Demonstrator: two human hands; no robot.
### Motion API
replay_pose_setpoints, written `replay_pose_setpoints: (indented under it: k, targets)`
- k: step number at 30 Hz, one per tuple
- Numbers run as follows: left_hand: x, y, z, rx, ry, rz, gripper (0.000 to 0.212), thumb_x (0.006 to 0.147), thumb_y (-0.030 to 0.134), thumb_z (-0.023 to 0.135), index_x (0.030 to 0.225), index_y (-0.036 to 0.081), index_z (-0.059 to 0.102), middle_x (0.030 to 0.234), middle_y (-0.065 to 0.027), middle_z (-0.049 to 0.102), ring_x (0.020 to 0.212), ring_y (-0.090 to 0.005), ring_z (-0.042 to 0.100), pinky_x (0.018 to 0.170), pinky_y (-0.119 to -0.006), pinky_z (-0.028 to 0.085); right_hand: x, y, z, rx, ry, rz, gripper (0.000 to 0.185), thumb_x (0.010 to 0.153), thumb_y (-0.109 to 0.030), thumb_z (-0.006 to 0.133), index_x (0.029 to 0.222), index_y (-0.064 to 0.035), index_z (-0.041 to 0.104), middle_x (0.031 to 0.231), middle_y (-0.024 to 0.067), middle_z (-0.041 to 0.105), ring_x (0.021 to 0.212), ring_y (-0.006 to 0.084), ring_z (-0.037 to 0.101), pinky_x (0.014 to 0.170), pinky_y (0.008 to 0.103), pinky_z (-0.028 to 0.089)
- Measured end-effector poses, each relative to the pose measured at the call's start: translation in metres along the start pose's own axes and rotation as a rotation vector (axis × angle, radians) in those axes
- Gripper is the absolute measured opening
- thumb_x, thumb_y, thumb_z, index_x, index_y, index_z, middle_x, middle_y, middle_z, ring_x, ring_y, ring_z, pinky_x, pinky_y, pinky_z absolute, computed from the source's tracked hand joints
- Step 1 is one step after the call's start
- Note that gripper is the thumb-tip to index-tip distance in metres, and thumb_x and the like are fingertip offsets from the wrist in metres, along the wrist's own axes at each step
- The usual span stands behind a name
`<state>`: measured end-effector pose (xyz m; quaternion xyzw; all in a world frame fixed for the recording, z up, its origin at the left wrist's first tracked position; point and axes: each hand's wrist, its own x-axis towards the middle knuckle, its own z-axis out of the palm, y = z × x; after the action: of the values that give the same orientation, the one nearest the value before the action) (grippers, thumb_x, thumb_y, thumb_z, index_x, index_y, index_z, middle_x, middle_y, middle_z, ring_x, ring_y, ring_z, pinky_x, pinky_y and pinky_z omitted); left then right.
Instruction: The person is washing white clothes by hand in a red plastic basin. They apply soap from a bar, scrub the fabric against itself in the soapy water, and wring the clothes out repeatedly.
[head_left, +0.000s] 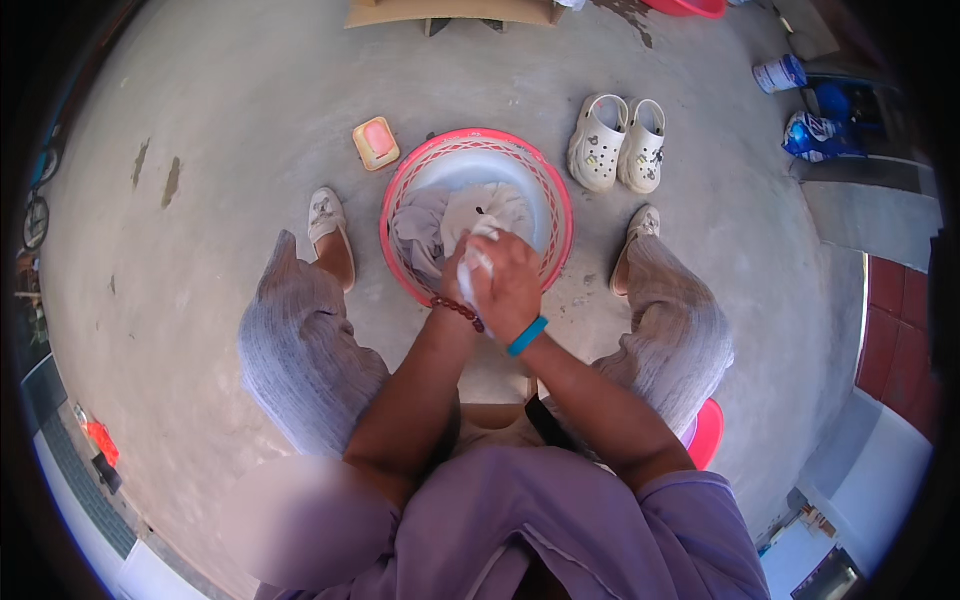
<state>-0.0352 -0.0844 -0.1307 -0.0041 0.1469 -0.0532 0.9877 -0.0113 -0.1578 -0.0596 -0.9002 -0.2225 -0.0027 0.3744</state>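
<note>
A round basin (557, 187) with a red rim stands on the floor between my feet. Inside it lie wet-looking cloths, a greyish one (421, 225) at the left and a cream one (465, 210) with a small dark spot. Over the basin's near edge, my left hand (454, 271), with a beaded bracelet at the wrist, and my right hand (508, 281), with a teal band, are pressed together around a bunched, sudsy white cloth (474, 274). The fingers of my left hand are partly hidden. Beside the basin, up and left, a pink bar of soap (377, 138) sits in a yellowish dish.
White clogs (621, 146) stand right of the basin. At the top are a cardboard box (454, 12) and part of a red basin (688, 6). A pink basin (709, 435) is partly behind my right leg. A tin (780, 73) and a blue bag (814, 137) lie at upper right.
</note>
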Motion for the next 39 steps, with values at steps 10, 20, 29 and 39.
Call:
replay_pose_setpoints:
  k: [10,20,29,39]
  targets:
    - [0.002,-0.032,0.037,0.243,0.353,-0.073,0.041,0.089,0.032,0.037,0.12,0.006,0.037,0.117,-0.0093,0.044,0.103,-0.0211,0.046,0.089,-0.036,0.037,0.032,0.046,0.001,0.018,0.091,0.397,0.026,0.076,-0.025,0.054,0.098,-0.0109,0.054,0.1,0.0139,0.049,0.092,0.0313,0.046,0.079,0.039,0.037]
    - [0.004,0.001,0.024,0.105,0.001,-0.101,0.048,0.082,0.051,0.041,0.109,0.012,0.045,0.103,-0.0044,0.049,0.097,-0.0183,0.046,0.085,-0.034,0.038,-0.008,-0.012,0.006,-0.074,0.021,0.151,0.025,0.081,-0.025,0.045,0.1,-0.0106,0.055,0.1,0.0147,0.049,0.094,0.0299,0.043,0.078,0.0408,0.034]
    - [0.007,-0.033,0.067,0.311,0.316,0.003,0.049,0.086,0.044,0.038,0.122,0.011,0.037,0.117,-0.0071,0.045,0.107,-0.0196,0.044,0.09,-0.032,0.036,0.027,0.028,-0.005,-0.11,0.099,0.235,0.026,0.082,-0.026,0.044,0.097,-0.0082,0.055,0.092,0.0139,0.053,0.084,0.0284,0.047,0.075,0.0372,0.035]
    - [0.01,0.007,0.025,-0.024,0.2,0.034,0.033,0.085,0.036,0.044,0.098,0.006,0.049,0.086,-0.0074,0.055,0.076,-0.0181,0.056,0.07,-0.031,0.046,0.01,-0.019,-0.028,0.661,-0.137,0.332,0.039,0.068,-0.01,0.06,0.105,-0.004,0.049,0.098,0.0161,0.055,0.09,0.0286,0.054,0.079,0.0314,0.042]
